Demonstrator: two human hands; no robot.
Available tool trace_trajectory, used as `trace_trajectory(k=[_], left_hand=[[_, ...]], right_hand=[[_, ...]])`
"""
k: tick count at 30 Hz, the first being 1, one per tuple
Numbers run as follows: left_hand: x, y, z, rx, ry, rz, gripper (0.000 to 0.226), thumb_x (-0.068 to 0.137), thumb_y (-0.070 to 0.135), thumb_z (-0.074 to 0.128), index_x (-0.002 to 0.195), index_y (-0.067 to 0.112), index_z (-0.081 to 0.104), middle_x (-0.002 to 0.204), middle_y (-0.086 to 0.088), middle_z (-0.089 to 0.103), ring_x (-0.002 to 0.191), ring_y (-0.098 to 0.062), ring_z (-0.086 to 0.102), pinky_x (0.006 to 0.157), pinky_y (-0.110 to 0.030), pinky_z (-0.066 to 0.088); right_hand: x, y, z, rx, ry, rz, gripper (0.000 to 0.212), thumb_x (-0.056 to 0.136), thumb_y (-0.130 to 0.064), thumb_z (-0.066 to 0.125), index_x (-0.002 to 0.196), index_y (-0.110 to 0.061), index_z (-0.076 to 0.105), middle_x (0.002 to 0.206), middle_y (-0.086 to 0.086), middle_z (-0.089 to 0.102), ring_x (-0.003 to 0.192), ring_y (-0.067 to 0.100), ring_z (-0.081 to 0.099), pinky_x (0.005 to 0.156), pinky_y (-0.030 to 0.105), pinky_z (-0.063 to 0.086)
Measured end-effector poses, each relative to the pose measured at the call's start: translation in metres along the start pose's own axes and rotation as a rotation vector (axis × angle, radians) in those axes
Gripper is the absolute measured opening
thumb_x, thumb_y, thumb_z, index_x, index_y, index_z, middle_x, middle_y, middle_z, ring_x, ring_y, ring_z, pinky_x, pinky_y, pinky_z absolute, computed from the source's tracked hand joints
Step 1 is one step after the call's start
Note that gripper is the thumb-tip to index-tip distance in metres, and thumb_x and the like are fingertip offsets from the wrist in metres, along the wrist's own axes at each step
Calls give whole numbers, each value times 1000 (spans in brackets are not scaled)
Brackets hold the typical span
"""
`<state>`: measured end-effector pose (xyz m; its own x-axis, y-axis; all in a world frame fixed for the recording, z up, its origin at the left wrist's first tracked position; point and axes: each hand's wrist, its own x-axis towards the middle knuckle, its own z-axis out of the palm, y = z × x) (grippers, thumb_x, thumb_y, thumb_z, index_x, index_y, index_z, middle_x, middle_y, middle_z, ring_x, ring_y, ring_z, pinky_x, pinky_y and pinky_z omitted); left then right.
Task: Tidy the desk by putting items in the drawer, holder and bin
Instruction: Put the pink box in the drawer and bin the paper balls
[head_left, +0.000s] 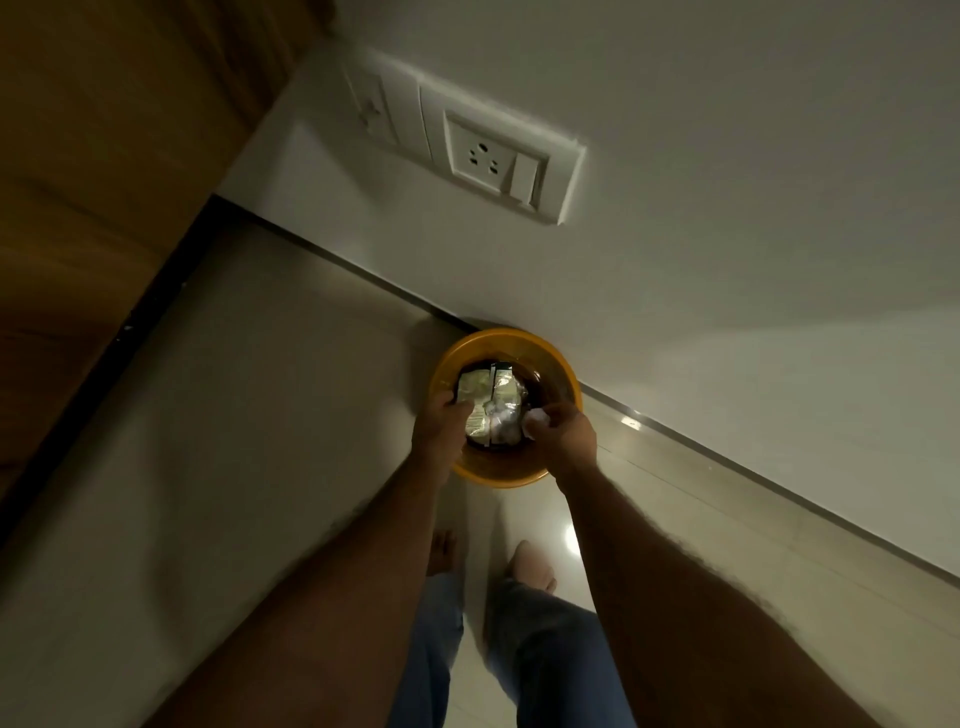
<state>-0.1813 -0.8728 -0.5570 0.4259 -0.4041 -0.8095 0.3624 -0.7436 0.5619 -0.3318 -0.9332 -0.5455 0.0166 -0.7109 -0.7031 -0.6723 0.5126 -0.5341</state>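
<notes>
An orange round bin (558, 369) stands on the floor against the white wall, seen from above. Inside it lie a shiny pale wrapper (491, 387) and crumpled scraps (501, 426). My left hand (439, 431) reaches over the bin's left rim, its fingers touching a piece of wrapper inside; whether it grips that piece is unclear. My right hand (569, 436) hovers over the right rim, fingers closed on a small white crumpled paper (535, 418).
A white wall socket plate (493, 156) sits above the bin. A wooden panel (104, 182) fills the left side. The floor is glossy pale tile (260, 415). My bare feet (530, 566) and jeans stand just behind the bin.
</notes>
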Motion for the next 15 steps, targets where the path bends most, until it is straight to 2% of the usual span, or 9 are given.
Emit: trace_trajectory(k=[3,6,7,10,13,15], left_hand=[[-27,14,-3,0,-35,-27,40,90,25,61,128,15,55,127,-23,57,93,-24,59,62,-28,47],[-50,27,0,17,-53,-35,43,92,24,59,134,16,52,130,-15,56,113,-32,58,66,-28,51],[-60,32,2,28,-59,-31,44,93,23,59,136,16,50,130,-13,56,115,-31,58,71,-30,52],[-90,43,2,85,-65,-38,42,94,24,58,134,14,52,127,-12,58,113,-28,59,82,-34,55],[-132,55,-5,142,-79,-7,36,92,27,60,126,14,57,120,-14,63,109,-28,61,93,-43,54],[-167,67,-12,142,-86,16,34,92,26,61,123,13,59,119,-15,64,110,-29,61,96,-47,52]], right_hand=[[-20,-11,-15,-16,-13,0,38,79,-31,70,113,-17,63,102,3,68,95,22,65,78,36,55],[-38,-30,-28,-50,-26,-32,43,77,-39,69,115,-20,62,101,1,69,94,22,67,68,29,53],[-46,-37,-33,-65,-21,-47,45,79,-38,69,118,-20,60,104,1,69,95,21,66,69,29,54],[-78,-55,-53,-116,-8,-23,52,84,-29,70,131,-14,51,111,9,65,96,25,64,85,41,56],[-117,-65,-74,-215,-37,-29,51,87,-24,67,133,-10,49,118,13,63,102,29,62,85,39,53],[-149,-77,-88,-268,-56,-50,44,88,-23,65,127,-8,53,115,13,64,102,29,61,85,39,51]])
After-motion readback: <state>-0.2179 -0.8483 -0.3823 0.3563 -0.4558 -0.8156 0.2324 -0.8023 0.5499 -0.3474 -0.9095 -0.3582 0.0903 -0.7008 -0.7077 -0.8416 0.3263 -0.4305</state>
